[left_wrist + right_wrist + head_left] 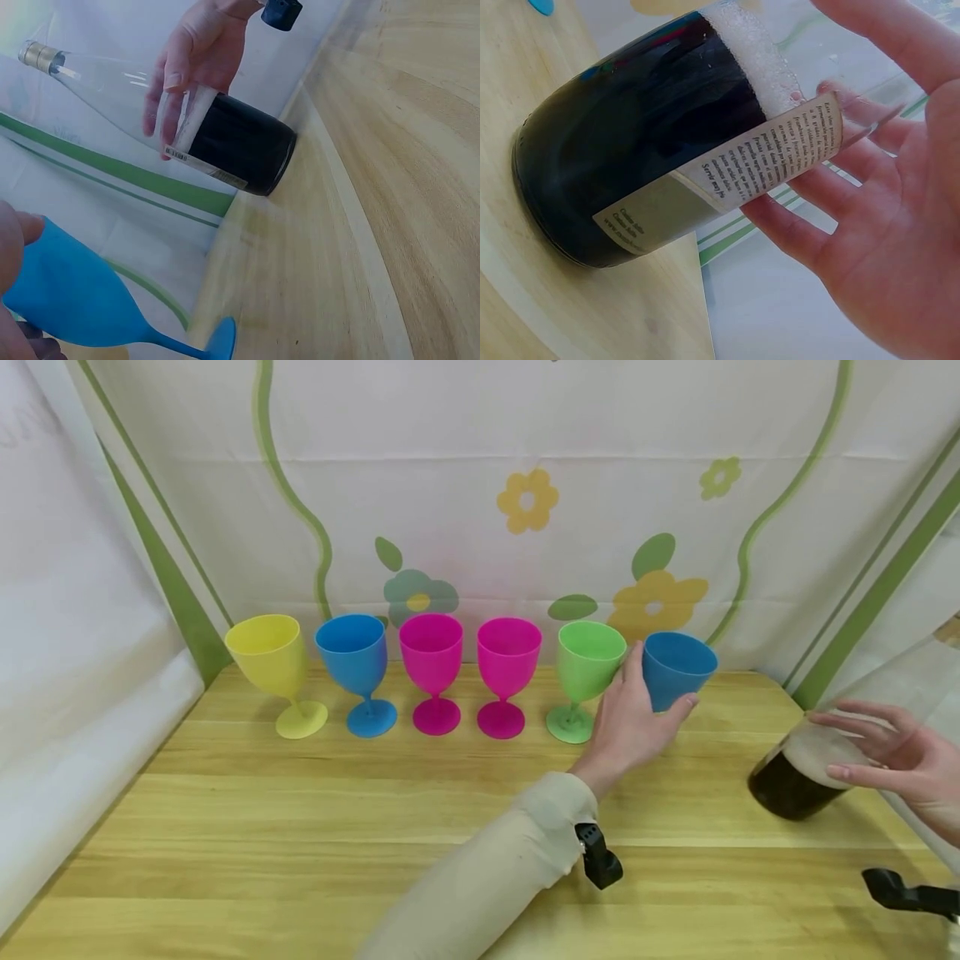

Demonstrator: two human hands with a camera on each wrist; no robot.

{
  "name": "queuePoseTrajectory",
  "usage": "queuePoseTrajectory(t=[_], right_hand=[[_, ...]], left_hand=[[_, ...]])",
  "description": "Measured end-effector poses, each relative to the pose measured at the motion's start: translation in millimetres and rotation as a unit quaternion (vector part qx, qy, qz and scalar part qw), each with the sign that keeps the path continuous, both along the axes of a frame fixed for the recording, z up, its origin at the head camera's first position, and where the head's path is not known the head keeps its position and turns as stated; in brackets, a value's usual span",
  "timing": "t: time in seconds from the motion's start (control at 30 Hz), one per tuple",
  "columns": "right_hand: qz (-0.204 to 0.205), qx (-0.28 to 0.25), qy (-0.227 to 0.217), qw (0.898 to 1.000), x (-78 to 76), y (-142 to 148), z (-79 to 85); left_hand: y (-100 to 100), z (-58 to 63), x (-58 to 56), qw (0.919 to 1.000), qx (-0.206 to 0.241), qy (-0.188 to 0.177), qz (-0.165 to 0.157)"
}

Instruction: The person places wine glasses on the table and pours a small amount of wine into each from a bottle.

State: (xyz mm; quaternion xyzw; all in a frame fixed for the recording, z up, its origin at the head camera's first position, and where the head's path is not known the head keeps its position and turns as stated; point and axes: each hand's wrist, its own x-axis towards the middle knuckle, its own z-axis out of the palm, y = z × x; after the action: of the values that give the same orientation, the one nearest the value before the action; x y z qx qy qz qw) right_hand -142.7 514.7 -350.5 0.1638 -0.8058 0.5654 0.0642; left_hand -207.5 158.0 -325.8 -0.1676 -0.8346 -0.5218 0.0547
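Observation:
A blue plastic goblet (678,664) sits at the right end of a row; my left hand (633,722) grips its bowl between thumb and fingers. Its stem and foot are behind the hand in the head view, while the left wrist view shows the goblet's foot (222,339) at the tabletop. At the right, a clear glass bottle (795,781) with dark, foam-topped liquid stands on the table. My right hand (907,764) is beside it, its fingers (787,229) extended behind the glass and its thumb spread apart. A printed label (727,176) faces the right wrist camera.
Left of the held goblet stand a light green goblet (588,660), two pink goblets (508,652) (431,652), another blue goblet (352,652) and a yellow goblet (270,656). The wooden table (300,835) meets a flower-patterned cloth (450,485) behind them.

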Motion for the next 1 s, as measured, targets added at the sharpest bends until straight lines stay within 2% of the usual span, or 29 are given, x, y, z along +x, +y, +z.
queuePoseTrajectory(t=[0.07, 0.17, 0.33, 0.47, 0.63, 0.8, 1.0], right_hand=[[0.009, -0.009, 0.006, 1.000, -0.3, 0.8, 0.3], [0.001, 0.010, 0.013, 1.000, -0.3, 1.5, 1.0], [-0.009, 0.019, 0.012, 1.000, -0.8, 2.4, -2.1], [0.007, -0.010, 0.017, 1.000, -1.0, 5.3, -5.0], [0.014, -0.034, 0.016, 0.999, 0.3, 5.4, -6.6], [-0.008, -0.025, 0.018, 0.999, 2.0, 4.4, -8.7], [-0.056, 0.019, 0.017, 0.998, 1.4, 2.1, -5.6]], left_hand=[[1.5, 0.3, 0.8, 0.9999, -0.002, 0.007, 0.011], [2.5, 1.6, 2.5, 0.9995, -0.010, 0.012, 0.026], [3.7, 4.1, 4.4, 0.9991, -0.022, 0.011, 0.034], [4.6, 5.4, 5.1, 0.9984, -0.037, 0.018, 0.039], [6.4, 6.0, 6.6, 0.9947, -0.077, 0.050, 0.048], [8.6, 6.1, 9.2, 0.9907, -0.099, 0.073, 0.057], [7.9, 5.1, 10.5, 0.9935, -0.082, 0.060, 0.050]])
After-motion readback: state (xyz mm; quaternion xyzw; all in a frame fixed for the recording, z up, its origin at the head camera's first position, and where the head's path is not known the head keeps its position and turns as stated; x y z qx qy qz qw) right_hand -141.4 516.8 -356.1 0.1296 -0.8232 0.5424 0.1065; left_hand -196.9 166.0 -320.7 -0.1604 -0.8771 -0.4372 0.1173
